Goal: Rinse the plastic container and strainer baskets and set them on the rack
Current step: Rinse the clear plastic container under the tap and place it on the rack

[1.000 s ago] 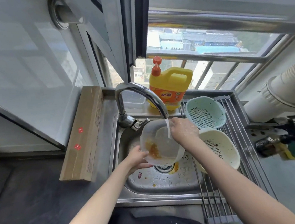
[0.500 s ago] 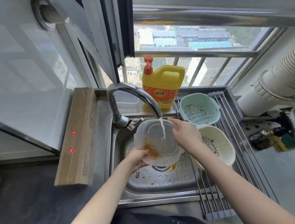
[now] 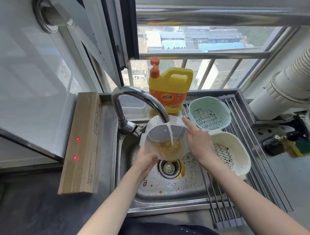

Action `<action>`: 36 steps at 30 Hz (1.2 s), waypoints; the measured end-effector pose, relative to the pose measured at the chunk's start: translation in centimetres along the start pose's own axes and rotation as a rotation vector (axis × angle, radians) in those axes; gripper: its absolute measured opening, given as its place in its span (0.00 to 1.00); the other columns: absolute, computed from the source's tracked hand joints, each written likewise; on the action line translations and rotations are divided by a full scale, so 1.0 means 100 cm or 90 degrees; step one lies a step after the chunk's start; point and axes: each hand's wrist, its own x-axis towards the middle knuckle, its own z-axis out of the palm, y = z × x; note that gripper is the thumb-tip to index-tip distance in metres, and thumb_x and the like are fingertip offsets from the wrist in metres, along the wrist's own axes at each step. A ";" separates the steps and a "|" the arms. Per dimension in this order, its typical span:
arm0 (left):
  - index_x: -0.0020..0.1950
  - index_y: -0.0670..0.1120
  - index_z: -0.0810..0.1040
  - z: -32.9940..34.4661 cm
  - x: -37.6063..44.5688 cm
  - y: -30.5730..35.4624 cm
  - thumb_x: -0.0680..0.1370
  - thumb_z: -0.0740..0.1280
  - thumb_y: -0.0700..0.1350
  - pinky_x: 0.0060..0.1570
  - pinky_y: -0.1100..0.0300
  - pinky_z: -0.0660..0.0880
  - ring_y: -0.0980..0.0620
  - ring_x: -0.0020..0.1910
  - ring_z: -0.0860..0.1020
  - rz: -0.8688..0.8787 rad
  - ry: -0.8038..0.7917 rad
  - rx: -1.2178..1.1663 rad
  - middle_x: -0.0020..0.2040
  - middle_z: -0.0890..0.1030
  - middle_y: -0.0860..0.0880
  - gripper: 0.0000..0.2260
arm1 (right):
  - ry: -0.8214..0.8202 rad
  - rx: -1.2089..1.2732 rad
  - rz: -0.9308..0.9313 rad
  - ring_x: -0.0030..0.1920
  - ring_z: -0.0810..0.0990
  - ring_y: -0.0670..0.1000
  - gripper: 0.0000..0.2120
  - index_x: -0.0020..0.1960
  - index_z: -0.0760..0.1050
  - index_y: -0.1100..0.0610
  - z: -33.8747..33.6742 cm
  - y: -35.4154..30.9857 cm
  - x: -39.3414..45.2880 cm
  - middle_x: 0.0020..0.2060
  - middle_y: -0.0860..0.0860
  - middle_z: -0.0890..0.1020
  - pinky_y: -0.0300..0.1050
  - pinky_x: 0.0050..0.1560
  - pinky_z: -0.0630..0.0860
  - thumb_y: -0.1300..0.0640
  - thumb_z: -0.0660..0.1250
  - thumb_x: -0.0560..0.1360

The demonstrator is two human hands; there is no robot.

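Note:
A clear plastic container [image 3: 156, 134] with orange residue and cloudy water inside is held over the sink, under the running faucet [image 3: 136, 102]. My left hand [image 3: 147, 159] grips its lower left edge from below. My right hand [image 3: 198, 141] holds its right side, fingers reaching up to the rim. A pale green strainer basket [image 3: 208, 113] and a cream strainer basket [image 3: 229, 152] sit on the roll-up rack [image 3: 248, 184] to the right of the basin.
The steel sink [image 3: 156, 189] shows food bits around its drain [image 3: 169, 167]. A yellow detergent bottle [image 3: 170, 86] stands behind the faucet. A long cardboard box [image 3: 82, 143] lies on the left counter. A dark bottle and sponge [image 3: 289, 142] lie at the right.
The container has tipped more upright under the stream and now holds orange-tinted water. My left hand shifted lower beneath it; my right hand moved from the rim top to its right side.

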 end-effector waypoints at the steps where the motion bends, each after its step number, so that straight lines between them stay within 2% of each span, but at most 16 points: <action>1: 0.66 0.44 0.69 0.003 0.001 -0.002 0.71 0.58 0.23 0.39 0.56 0.81 0.47 0.47 0.79 -0.067 0.015 -0.039 0.55 0.78 0.39 0.27 | 0.003 0.000 -0.005 0.32 0.79 0.58 0.22 0.74 0.61 0.45 0.000 0.000 -0.001 0.33 0.58 0.81 0.55 0.37 0.80 0.58 0.54 0.82; 3: 0.63 0.42 0.68 0.008 0.001 -0.005 0.76 0.57 0.25 0.37 0.52 0.82 0.46 0.43 0.78 -0.155 0.025 -0.082 0.49 0.78 0.38 0.20 | 0.013 -0.002 -0.006 0.34 0.79 0.58 0.22 0.74 0.61 0.45 -0.002 0.003 -0.003 0.35 0.58 0.82 0.56 0.38 0.80 0.57 0.55 0.82; 5: 0.63 0.39 0.67 0.009 0.002 -0.005 0.77 0.57 0.27 0.36 0.50 0.82 0.45 0.43 0.78 -0.193 0.037 -0.113 0.46 0.78 0.38 0.16 | 0.026 0.004 -0.013 0.35 0.80 0.57 0.23 0.74 0.61 0.44 -0.003 0.005 -0.008 0.36 0.57 0.82 0.55 0.39 0.80 0.57 0.56 0.81; 9: 0.59 0.38 0.70 0.014 0.001 -0.006 0.78 0.59 0.30 0.32 0.54 0.82 0.43 0.45 0.80 -0.242 0.048 -0.168 0.47 0.79 0.37 0.10 | 0.029 -0.001 -0.042 0.35 0.80 0.56 0.25 0.75 0.58 0.42 -0.004 0.003 -0.018 0.36 0.55 0.83 0.54 0.38 0.80 0.55 0.59 0.80; 12: 0.53 0.39 0.71 0.019 0.003 -0.010 0.78 0.60 0.31 0.38 0.54 0.82 0.45 0.44 0.79 -0.250 0.047 -0.193 0.46 0.79 0.39 0.07 | 0.024 -0.012 -0.085 0.36 0.80 0.56 0.26 0.75 0.60 0.45 -0.004 -0.001 -0.022 0.38 0.56 0.83 0.53 0.38 0.79 0.54 0.61 0.79; 15: 0.54 0.41 0.74 0.023 0.003 -0.013 0.78 0.63 0.32 0.42 0.50 0.81 0.46 0.45 0.80 -0.194 0.055 -0.284 0.43 0.83 0.41 0.08 | 0.024 -0.003 -0.105 0.36 0.80 0.55 0.26 0.75 0.61 0.47 -0.008 -0.003 -0.026 0.36 0.57 0.83 0.53 0.39 0.79 0.55 0.63 0.78; 18: 0.56 0.41 0.76 0.029 0.001 -0.011 0.79 0.61 0.36 0.48 0.48 0.77 0.44 0.48 0.80 -0.181 0.007 -0.311 0.40 0.85 0.42 0.08 | 0.024 0.022 -0.083 0.33 0.79 0.55 0.25 0.75 0.62 0.53 -0.012 -0.011 -0.032 0.32 0.56 0.81 0.51 0.36 0.78 0.55 0.61 0.78; 21: 0.57 0.38 0.73 0.029 -0.002 -0.007 0.79 0.55 0.30 0.53 0.46 0.73 0.42 0.47 0.79 -0.189 -0.034 -0.266 0.39 0.85 0.41 0.12 | 0.002 0.016 -0.017 0.38 0.81 0.57 0.23 0.74 0.63 0.57 -0.014 -0.013 -0.028 0.41 0.59 0.83 0.53 0.39 0.80 0.56 0.58 0.79; 23: 0.59 0.39 0.73 0.021 -0.007 -0.004 0.76 0.52 0.24 0.50 0.43 0.77 0.40 0.48 0.80 -0.192 -0.078 -0.248 0.42 0.85 0.39 0.18 | -0.039 -0.029 0.023 0.43 0.81 0.59 0.21 0.72 0.63 0.58 -0.013 -0.012 -0.022 0.47 0.61 0.82 0.55 0.43 0.80 0.59 0.56 0.79; 24: 0.60 0.39 0.73 0.016 -0.008 -0.003 0.75 0.51 0.23 0.49 0.42 0.78 0.39 0.49 0.80 -0.196 -0.108 -0.246 0.45 0.85 0.39 0.21 | -0.063 -0.060 0.038 0.44 0.81 0.60 0.21 0.73 0.62 0.58 -0.011 -0.013 -0.019 0.48 0.61 0.81 0.55 0.43 0.80 0.60 0.54 0.80; 26: 0.59 0.41 0.74 0.004 -0.013 0.001 0.74 0.51 0.24 0.54 0.37 0.75 0.37 0.52 0.79 -0.197 -0.156 -0.254 0.48 0.84 0.38 0.21 | -0.108 -0.099 0.078 0.46 0.81 0.61 0.22 0.74 0.59 0.58 -0.005 -0.014 -0.012 0.48 0.62 0.80 0.55 0.44 0.80 0.61 0.52 0.80; 29: 0.63 0.43 0.73 -0.014 -0.019 0.005 0.71 0.63 0.30 0.53 0.32 0.74 0.36 0.58 0.77 -0.164 -0.181 -0.259 0.55 0.82 0.38 0.21 | -0.171 -0.044 0.152 0.39 0.83 0.60 0.14 0.64 0.66 0.61 0.005 -0.011 -0.008 0.46 0.61 0.80 0.55 0.37 0.82 0.60 0.51 0.80; 31: 0.67 0.45 0.72 -0.024 -0.020 0.004 0.66 0.73 0.37 0.51 0.30 0.73 0.35 0.62 0.75 -0.170 -0.173 -0.268 0.63 0.78 0.37 0.30 | -0.207 0.012 0.197 0.29 0.83 0.55 0.08 0.56 0.68 0.61 0.007 -0.007 -0.009 0.41 0.60 0.81 0.47 0.27 0.80 0.61 0.52 0.80; 33: 0.64 0.45 0.74 -0.026 -0.023 0.004 0.66 0.74 0.42 0.51 0.32 0.73 0.37 0.61 0.75 -0.167 -0.163 -0.263 0.62 0.78 0.39 0.27 | -0.241 0.034 0.202 0.23 0.80 0.52 0.08 0.51 0.69 0.63 0.010 -0.003 -0.010 0.36 0.60 0.81 0.43 0.22 0.77 0.62 0.53 0.79; 34: 0.61 0.46 0.76 -0.026 -0.026 0.006 0.68 0.71 0.43 0.51 0.34 0.74 0.39 0.58 0.77 -0.152 -0.155 -0.252 0.58 0.80 0.41 0.21 | -0.251 0.022 0.197 0.25 0.81 0.53 0.09 0.48 0.71 0.64 0.013 -0.001 -0.011 0.36 0.60 0.81 0.45 0.25 0.79 0.62 0.54 0.78; 36: 0.57 0.47 0.76 -0.027 -0.024 0.010 0.72 0.64 0.44 0.53 0.40 0.75 0.42 0.53 0.77 -0.127 -0.121 -0.199 0.52 0.79 0.42 0.14 | -0.220 -0.048 0.163 0.35 0.83 0.57 0.09 0.50 0.72 0.64 0.019 0.000 -0.013 0.41 0.60 0.82 0.51 0.36 0.82 0.59 0.56 0.78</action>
